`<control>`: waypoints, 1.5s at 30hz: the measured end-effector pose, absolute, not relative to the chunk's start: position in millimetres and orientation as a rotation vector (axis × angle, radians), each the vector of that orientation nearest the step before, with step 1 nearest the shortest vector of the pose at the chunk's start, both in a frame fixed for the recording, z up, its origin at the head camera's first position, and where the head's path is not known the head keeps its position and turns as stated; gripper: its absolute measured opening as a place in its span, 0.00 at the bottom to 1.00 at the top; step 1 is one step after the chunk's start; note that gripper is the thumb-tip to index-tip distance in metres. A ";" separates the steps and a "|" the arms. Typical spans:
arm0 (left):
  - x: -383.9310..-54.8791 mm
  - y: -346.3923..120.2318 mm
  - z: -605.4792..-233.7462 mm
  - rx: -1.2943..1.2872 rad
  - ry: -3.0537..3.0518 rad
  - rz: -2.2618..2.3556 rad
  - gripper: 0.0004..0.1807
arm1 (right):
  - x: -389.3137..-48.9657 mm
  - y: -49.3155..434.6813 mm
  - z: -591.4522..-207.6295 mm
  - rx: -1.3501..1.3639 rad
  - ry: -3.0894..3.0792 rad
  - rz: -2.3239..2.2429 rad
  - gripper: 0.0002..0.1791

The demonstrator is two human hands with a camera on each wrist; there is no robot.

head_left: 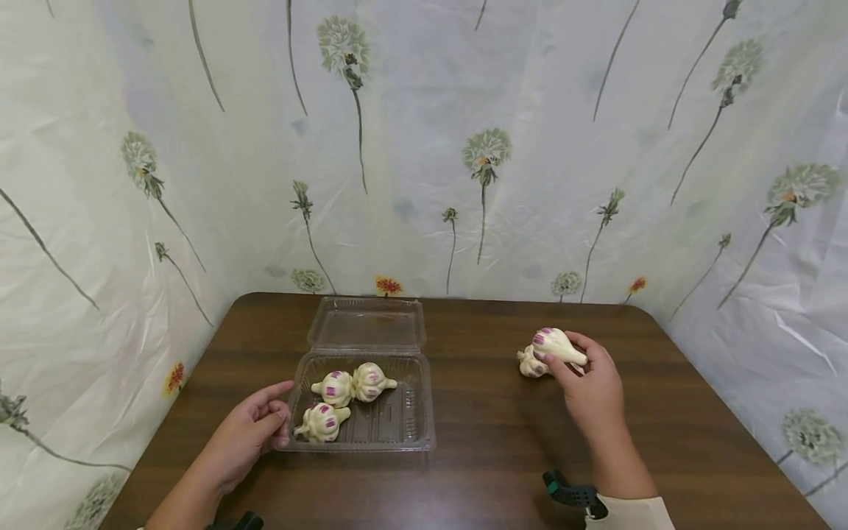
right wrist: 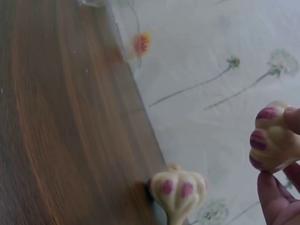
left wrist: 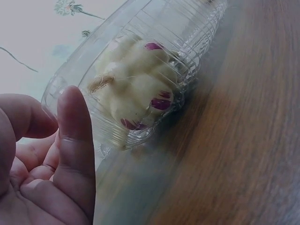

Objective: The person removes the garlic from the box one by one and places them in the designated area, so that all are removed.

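In the head view my right hand [head_left: 594, 383] holds a garlic bulb [head_left: 555, 344], white with purple patches, between thumb and fingers above the table. Just beyond it a second garlic bulb [head_left: 532, 362] lies on the wood, partly covered by the held one; the right wrist view shows this bulb [right wrist: 178, 191] apart from the held bulb [right wrist: 272, 138]. At the left, my left hand [head_left: 248, 434] grips the side rim of a clear plastic clamshell container [head_left: 417, 443] with thumb and fingers. Inside lie three garlic bulbs [head_left: 322, 422], grouped toward the left.
The container's lid [head_left: 367, 324] is folded back toward the rear table edge. A brown wooden table [head_left: 477, 471] spans the space between the hands. Behind it hangs a pale curtain [head_left: 411, 147] printed with dandelions. A dark wrist strap [head_left: 571, 492] is on the right arm.
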State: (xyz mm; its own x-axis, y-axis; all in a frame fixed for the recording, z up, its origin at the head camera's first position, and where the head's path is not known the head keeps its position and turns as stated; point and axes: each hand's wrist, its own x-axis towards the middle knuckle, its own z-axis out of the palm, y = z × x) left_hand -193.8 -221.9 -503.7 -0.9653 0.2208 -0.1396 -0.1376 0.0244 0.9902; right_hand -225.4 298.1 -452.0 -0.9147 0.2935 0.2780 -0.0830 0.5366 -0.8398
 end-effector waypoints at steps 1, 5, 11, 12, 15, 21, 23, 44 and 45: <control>-193.9 -221.9 -503.9 0.085 2.045 2.031 0.32 | -225.2 300.2 -452.2 -0.186 -2.389 1.332 0.35; -194.1 -222.1 -505.0 0.086 2.036 2.035 0.32 | -223.4 309.1 -451.3 -0.228 -2.389 1.317 0.36; -193.2 -221.4 -506.0 0.091 2.030 2.034 0.32 | -222.2 327.4 -454.3 -0.261 -2.383 1.321 0.38; -193.0 -221.3 -506.1 0.090 2.031 2.033 0.32 | -222.5 330.4 -455.1 -0.265 -2.381 1.321 0.38; -192.7 -221.8 -506.6 0.090 2.037 2.030 0.32 | -222.8 336.8 -456.2 -0.281 -2.381 1.322 0.39; -192.6 -223.5 -508.4 0.090 2.040 2.030 0.32 | -221.5 347.5 -459.1 -0.308 -2.384 1.332 0.39; -192.5 -224.3 -508.7 0.087 2.042 2.030 0.32 | -221.0 350.9 -461.4 -0.339 -2.375 1.344 0.40; -194.9 -223.4 -507.0 0.047 2.033 2.033 0.30 | -221.1 386.4 -473.3 -0.622 -2.273 1.362 0.42; -195.0 -223.4 -507.0 0.047 2.034 2.034 0.30 | -220.9 387.8 -474.0 -0.632 -2.278 1.362 0.42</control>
State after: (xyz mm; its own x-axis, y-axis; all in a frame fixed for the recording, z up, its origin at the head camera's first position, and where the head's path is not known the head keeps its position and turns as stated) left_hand -195.0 -223.4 -507.0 -0.9646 0.2078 -0.1623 -0.1623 0.0170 0.9866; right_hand -220.9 387.8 -474.0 -0.8131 0.5709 0.1136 0.1703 0.4200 -0.8914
